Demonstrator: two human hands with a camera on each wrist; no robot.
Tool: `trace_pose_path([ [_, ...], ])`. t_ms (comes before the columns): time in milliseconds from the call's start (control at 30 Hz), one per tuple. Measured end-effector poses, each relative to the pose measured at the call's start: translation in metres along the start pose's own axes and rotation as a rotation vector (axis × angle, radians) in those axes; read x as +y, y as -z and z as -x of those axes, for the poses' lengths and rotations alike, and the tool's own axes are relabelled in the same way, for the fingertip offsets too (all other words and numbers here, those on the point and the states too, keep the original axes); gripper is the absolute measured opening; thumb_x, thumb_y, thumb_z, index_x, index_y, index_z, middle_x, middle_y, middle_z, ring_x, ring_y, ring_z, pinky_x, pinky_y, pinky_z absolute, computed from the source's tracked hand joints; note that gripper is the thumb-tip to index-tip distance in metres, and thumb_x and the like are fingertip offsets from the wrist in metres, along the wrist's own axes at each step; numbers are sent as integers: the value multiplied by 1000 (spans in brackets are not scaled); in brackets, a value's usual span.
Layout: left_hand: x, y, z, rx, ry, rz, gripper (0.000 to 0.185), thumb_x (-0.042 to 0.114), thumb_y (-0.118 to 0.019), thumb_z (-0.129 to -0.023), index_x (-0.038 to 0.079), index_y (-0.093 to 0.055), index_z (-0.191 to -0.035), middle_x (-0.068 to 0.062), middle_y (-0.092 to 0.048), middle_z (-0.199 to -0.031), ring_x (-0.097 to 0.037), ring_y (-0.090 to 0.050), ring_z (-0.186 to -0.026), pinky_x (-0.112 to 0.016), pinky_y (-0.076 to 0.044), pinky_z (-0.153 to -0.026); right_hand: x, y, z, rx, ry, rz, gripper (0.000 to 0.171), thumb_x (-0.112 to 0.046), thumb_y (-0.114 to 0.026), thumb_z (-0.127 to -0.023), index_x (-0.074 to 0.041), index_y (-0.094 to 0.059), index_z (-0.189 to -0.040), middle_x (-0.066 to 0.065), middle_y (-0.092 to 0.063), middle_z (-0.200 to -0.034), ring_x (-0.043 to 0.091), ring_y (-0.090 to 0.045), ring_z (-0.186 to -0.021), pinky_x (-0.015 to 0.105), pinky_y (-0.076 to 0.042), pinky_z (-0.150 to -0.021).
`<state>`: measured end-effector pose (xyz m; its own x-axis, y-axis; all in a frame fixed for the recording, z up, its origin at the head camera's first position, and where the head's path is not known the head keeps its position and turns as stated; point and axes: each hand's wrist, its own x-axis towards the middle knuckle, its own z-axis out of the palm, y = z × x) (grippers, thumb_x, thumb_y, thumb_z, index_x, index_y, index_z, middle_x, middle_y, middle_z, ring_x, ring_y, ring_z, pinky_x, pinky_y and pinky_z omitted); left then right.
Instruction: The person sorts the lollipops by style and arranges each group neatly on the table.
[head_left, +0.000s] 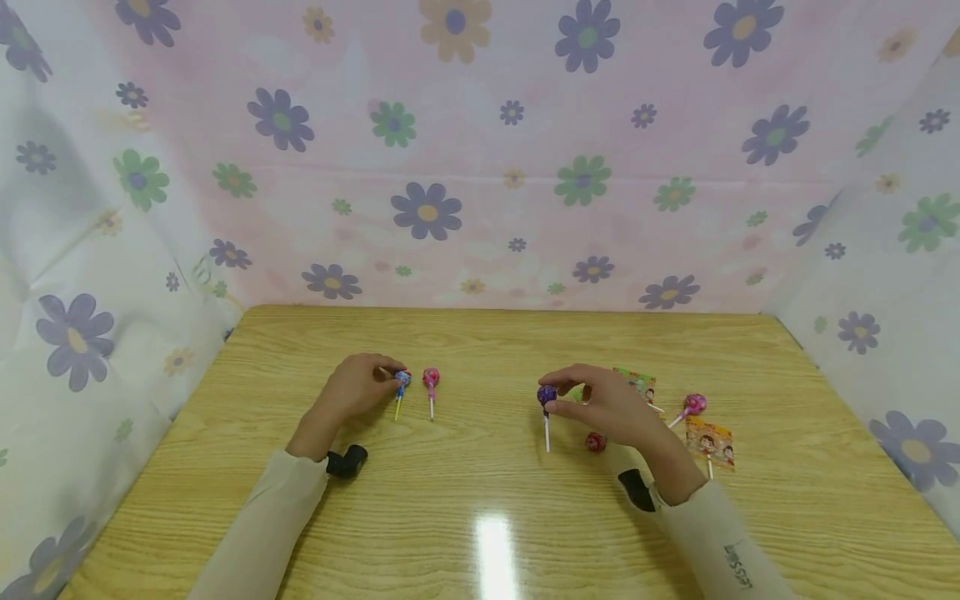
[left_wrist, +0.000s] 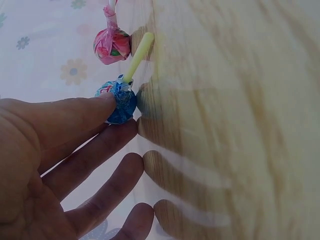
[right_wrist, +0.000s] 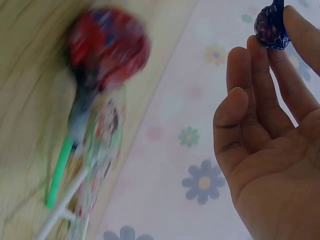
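Note:
My left hand (head_left: 358, 387) pinches the head of a blue-wrapped lollipop (left_wrist: 121, 102) with a yellow stick, low at the table's surface. Just right of it lies a pink-wrapped lollipop (head_left: 431, 379) on a white stick, which also shows in the left wrist view. My right hand (head_left: 611, 406) holds a dark purple lollipop (head_left: 547, 395) by its head between thumb and fingers, its white stick pointing toward me. Below that palm is a red-wrapped lollipop (right_wrist: 107, 50) with a green stick, blurred in the right wrist view.
Around the right forearm lie another pink lollipop (head_left: 695, 405), an orange flat packet (head_left: 710, 442) on a white stick and a green flat packet (head_left: 637, 384). The wooden table (head_left: 420, 525) ends at a flowered cloth (head_left: 480, 250) behind and at both sides.

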<state>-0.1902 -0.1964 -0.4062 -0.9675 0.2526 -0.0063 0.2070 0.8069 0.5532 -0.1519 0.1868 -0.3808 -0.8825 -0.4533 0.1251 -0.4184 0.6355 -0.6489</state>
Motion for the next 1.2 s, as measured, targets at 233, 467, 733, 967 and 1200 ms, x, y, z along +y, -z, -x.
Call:
trace_pose_path([
  [233,-1,0,0,-7,0,3,24,18,-66,-96,12,-74,-117,-11,-73,-109,-26,-69,-95,-45,-55,-82,-10,-13,-12,-10,-10,-41,34,-32,-71,-93,-18,-70,-124,-6,-71,-115,15,-63,-100,29,-48,-74],
  [467,1,1,0,-20,11,8,25,19,-65,-96,12,-73,-119,-11,-74,-109,-27,-69,-97,-47,-55,-85,-19,-22,-21,-29,-25,-59,35,-32,-72,-92,-18,-70,-124,-3,-71,-112,14,-62,-89,27,-47,-65],
  [733,0,0,0,-28,10,14,26,19,-65,-97,12,-73,-120,-12,-74,-109,-27,-69,-98,-48,-55,-87,-22,-31,-39,-67,-39,-63,36,-34,-70,-94,-21,-68,-127,-4,-70,-112,13,-61,-86,28,-47,-62],
  [967,-1,3,1,-28,2,16,26,18,-64,-97,11,-72,-120,-12,-74,-110,-28,-69,-98,-49,-54,-87,-25,-42,-58,-97,-38,-93,36,-30,-71,-93,-16,-69,-127,-3,-71,-114,16,-63,-102,28,-47,-64],
  [1200,0,1,-1,-27,10,30,26,20,-65,-96,11,-73,-120,-11,-74,-107,-27,-69,-97,-48,-54,-87,-28,-51,-71,-117,-41,-93,37,-29,-71,-93,-14,-68,-127,-1,-71,-116,17,-64,-105,35,-52,-83],
])
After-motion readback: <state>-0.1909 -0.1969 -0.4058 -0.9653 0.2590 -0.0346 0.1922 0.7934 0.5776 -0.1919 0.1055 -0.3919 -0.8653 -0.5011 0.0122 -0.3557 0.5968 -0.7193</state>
